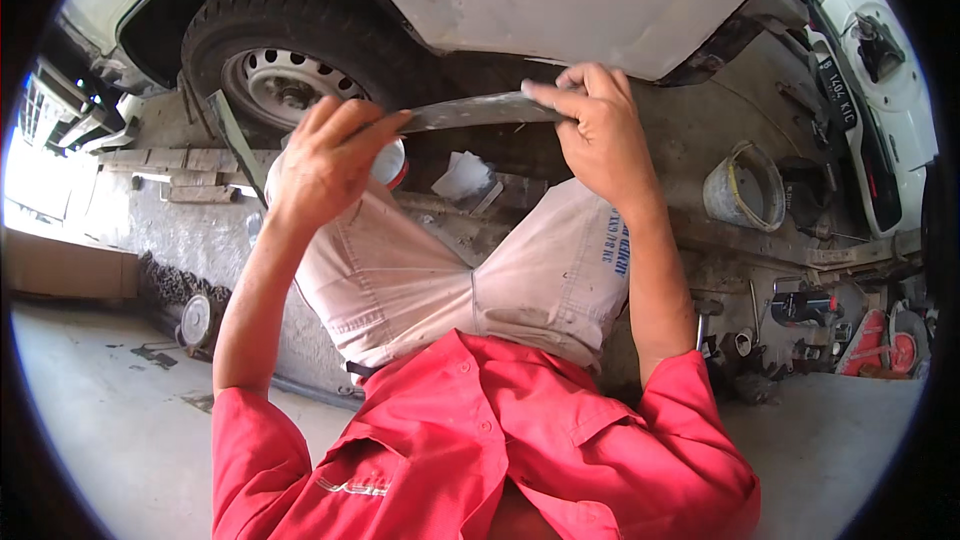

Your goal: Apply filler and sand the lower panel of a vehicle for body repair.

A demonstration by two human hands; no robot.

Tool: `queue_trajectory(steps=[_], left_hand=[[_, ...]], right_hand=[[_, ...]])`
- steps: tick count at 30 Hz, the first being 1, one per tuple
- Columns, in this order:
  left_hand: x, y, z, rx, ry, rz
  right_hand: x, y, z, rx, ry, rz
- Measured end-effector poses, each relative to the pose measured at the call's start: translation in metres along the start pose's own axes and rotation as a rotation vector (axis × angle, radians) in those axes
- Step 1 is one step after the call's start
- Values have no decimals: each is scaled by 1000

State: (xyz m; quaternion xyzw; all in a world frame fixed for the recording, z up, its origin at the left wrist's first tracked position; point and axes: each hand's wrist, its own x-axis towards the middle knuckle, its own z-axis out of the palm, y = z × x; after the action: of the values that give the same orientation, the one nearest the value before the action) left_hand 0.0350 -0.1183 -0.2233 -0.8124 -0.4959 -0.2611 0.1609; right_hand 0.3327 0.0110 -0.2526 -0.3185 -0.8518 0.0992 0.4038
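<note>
Metal strip point(470, 112) spans between my hands above my knees, below the car's sill: my left hand point(325, 155) pinches one end, my right hand point(590, 125) the other. It is not fitted to the car body point(560, 0) yet.

Both forearms rise from the lower edge, bare below rolled red sleeves, elbows bent. Left hand point(325, 155) raised at centre-left, back to the camera, fingers curled forward, fingertips pinched shut together with the thumb. Right hand point(590, 125) raised at centre-right, slightly higher, wrist straight, fingers folded over and thumb pressing from below in a closed pinch. Hands well apart, fingertips pointing toward each other.
</note>
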Motion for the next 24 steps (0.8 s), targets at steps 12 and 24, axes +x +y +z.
queue_trajectory(steps=[12, 24], left_hand=[[-111, -10, -37, -564, 338, -792], [-131, 26, -19, -1150, 839, -1084]], right_hand=[[-63, 79, 182, 37, -618, 461], [-94, 113, 277, -221, -739, 675]])
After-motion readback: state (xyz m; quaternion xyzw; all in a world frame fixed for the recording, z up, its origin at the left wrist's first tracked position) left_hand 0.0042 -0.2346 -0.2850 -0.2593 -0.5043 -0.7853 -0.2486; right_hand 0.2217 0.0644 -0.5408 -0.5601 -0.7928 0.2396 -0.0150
